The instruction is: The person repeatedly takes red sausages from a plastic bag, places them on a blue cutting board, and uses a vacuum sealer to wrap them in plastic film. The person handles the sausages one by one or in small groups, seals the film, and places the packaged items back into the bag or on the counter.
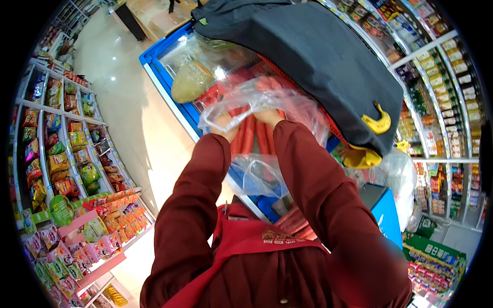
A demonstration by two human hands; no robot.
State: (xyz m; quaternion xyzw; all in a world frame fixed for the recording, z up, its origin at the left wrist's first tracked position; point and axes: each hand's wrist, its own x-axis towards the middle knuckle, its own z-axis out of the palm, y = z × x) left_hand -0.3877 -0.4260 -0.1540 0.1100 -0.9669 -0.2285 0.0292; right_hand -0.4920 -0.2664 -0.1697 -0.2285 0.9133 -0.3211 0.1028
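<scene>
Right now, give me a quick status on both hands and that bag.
Left hand and right hand both gripping clear plastic bag of red sausages. Held over blue chest freezer. Dark cover lies across the freezer beyond.

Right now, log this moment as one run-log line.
left hand: gripping clear plastic bag | right hand: gripping same bag | contents: red sausages | below: blue chest freezer | covering: dark cloth

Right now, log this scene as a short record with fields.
Place: shop aisle beside a blue chest freezer
Left hand: grips clear plastic bag
Right hand: grips the same bag
Bag contents: long red sausages
On freezer: dark cover, tan sack
Left side: snack shelves
Clothing: maroon sleeves, red apron
</scene>
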